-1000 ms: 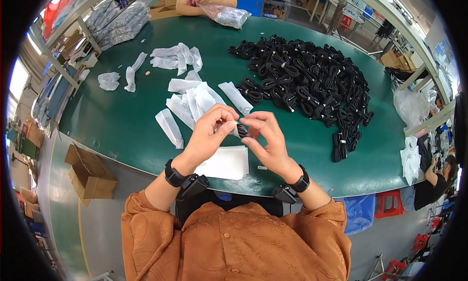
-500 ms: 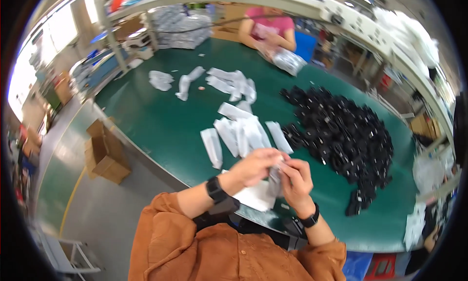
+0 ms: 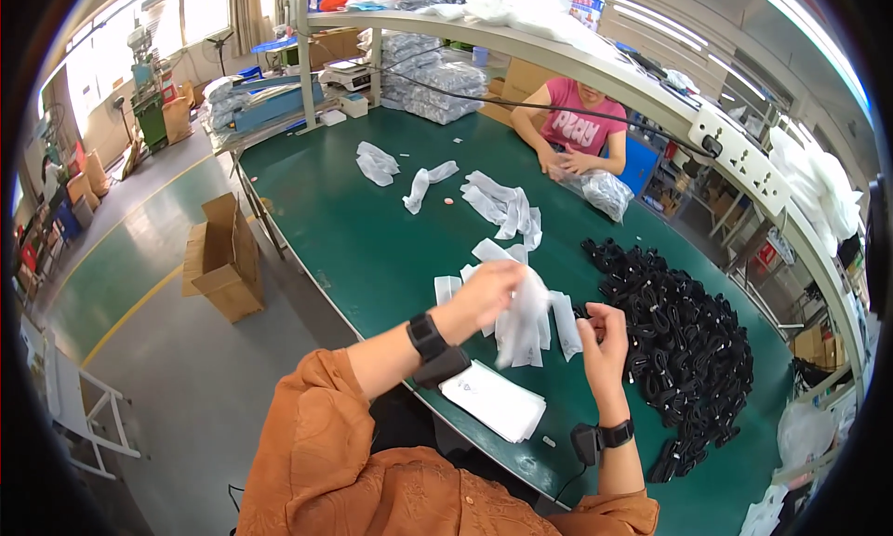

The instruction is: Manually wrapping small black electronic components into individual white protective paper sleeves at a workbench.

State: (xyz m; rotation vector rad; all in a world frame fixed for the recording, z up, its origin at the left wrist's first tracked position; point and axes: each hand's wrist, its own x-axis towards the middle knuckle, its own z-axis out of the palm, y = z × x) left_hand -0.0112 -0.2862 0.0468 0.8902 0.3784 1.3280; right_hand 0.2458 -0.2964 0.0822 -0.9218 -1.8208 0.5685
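Above the green table [image 3: 372, 248], the left hand [image 3: 488, 292] pinched a clear plastic sleeve [image 3: 523, 324] by its top; the right hand [image 3: 600, 336] clenched a small black part, too small to identify. Holding the sleeve's mouth open would probably ease insertion.

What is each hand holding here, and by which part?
The left hand pinches a white plastic bag by its top edge, so it hangs down. The right hand grips something small and dark; which part cannot be told.
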